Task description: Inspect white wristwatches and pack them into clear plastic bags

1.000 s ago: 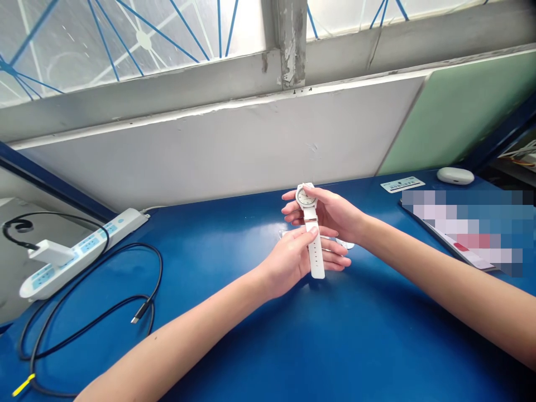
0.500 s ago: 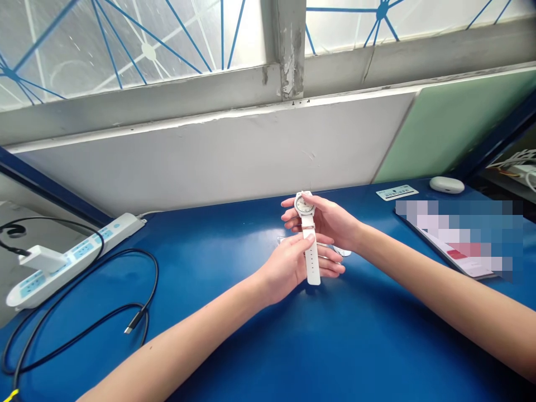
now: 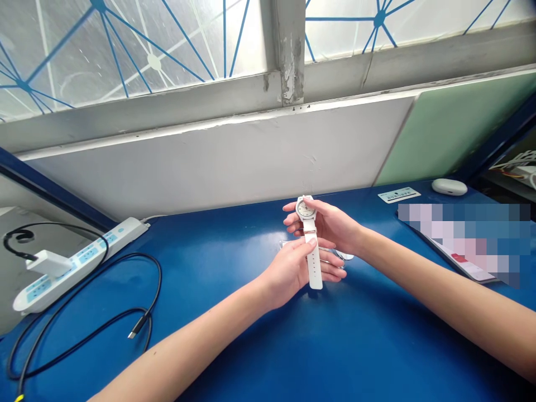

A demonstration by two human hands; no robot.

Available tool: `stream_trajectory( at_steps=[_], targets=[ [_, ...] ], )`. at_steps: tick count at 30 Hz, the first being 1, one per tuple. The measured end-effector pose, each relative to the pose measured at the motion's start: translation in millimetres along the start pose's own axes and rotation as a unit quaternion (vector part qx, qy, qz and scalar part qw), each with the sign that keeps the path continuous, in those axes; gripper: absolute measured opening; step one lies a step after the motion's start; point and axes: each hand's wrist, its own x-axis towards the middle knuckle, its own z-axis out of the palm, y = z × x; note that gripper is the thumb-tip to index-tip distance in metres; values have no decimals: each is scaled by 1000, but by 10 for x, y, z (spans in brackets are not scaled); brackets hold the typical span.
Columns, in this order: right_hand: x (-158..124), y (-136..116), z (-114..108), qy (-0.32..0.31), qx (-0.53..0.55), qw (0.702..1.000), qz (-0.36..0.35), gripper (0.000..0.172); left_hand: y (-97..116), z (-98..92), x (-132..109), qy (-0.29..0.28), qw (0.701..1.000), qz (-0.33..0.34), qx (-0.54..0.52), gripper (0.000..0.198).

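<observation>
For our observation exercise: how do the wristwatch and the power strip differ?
The left hand and right hand hold the wristwatch; the power strip lies on the blue table. The wristwatch has a round dial; the power strip has blue socket panels. The wristwatch looks smaller than the power strip. Both are mainly white.

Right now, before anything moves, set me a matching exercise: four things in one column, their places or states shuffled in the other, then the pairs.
1. watch
2. power strip
3. cable
4. printed card

A. left of the white case
B. black and loosely looped
C. held in the left hand and right hand
D. bearing a plugged-in adapter

Pairs: 1-C, 2-D, 3-B, 4-A.
</observation>
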Motion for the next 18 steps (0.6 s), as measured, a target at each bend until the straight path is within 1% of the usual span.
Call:
stream_trajectory(
  at_steps=[11,18],
  targets=[
    [-4,-8,28,8,-12,1000,0,36,-1,2,-14,9,1000,5,11,31],
    [-2,-8,5,-5,36,999,9,40,-11,10,-16,23,1000,6,7,30]
  ],
)
